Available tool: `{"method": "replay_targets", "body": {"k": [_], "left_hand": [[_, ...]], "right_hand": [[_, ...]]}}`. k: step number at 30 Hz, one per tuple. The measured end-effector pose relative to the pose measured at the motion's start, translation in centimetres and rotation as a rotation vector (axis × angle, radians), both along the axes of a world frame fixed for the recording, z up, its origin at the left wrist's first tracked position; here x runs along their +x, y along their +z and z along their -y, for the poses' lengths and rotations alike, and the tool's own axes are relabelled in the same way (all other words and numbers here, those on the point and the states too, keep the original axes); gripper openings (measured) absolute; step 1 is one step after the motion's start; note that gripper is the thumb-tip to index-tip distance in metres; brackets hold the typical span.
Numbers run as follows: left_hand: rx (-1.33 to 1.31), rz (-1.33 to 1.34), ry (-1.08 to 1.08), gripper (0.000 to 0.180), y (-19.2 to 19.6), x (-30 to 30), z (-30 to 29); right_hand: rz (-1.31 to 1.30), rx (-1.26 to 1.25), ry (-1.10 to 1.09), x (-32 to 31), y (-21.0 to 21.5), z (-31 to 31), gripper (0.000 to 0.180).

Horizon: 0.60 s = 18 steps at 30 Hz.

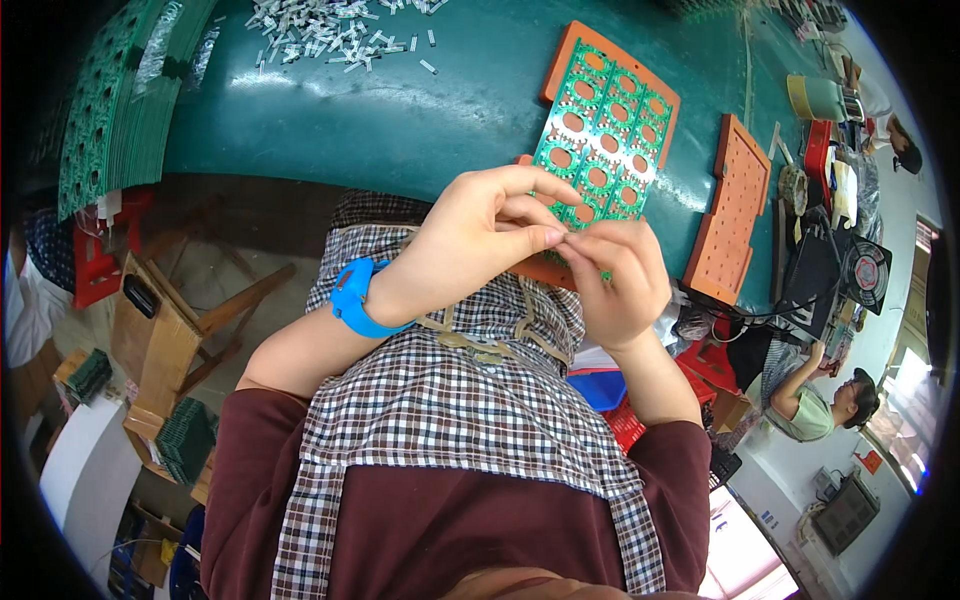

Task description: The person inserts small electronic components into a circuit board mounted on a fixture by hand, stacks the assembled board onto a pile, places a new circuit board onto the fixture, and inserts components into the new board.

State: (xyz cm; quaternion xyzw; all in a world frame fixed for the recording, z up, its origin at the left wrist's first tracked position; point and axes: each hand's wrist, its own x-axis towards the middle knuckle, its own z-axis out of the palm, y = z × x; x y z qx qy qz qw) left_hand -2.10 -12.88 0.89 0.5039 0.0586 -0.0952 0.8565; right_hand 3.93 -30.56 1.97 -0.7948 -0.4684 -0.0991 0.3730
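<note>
Nearest to the camera is the person's own body: a dark red long-sleeved top (pixel 400 520) with a brown and white checked apron (pixel 450 400) over it. From there both forearms rise to the middle of the picture. The left wrist carries a bright blue plastic wrist strap (pixel 352 298).

The left hand (pixel 480 235) and the right hand (pixel 615 275) meet just above the apron, the right one at about 3 o'clock from the left one. Their fingertips are pinched together at one point between them. What they pinch is too small to see, so I cannot tell what it is.

Directly behind the hands, at 12 to 1 o'clock, lies the green circuit board panel with round holes (pixel 605 125). It rests on an orange rectangular holding tray (pixel 568 48), and the hands cover its lower edge. Both lie on the dark green table top (pixel 400 110).

At 3 o'clock from this panel is a second orange perforated tray (pixel 735 205), apart from it. Far up, at 11 o'clock, a heap of small white parts (pixel 330 35) lies on the table. At 9 to 10 o'clock a stack of green board panels (pixel 110 110) stands at the table's left end. Far at 4 o'clock another person in a light green shirt (pixel 815 410) sits.
</note>
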Motion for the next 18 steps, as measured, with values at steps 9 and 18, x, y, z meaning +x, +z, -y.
{"method": "replay_targets", "body": {"k": [9,18], "left_hand": [[1.718,0.342,0.519,0.017,-3.0,3.4,-10.0],[1.846,0.394,0.498,0.009,-3.7,4.2,-10.0]], "right_hand": [[-0.409,-0.309,-0.029,1.5,0.9,1.8,0.006],[-0.304,-0.443,0.049,2.1,1.2,1.6,0.010]]}}
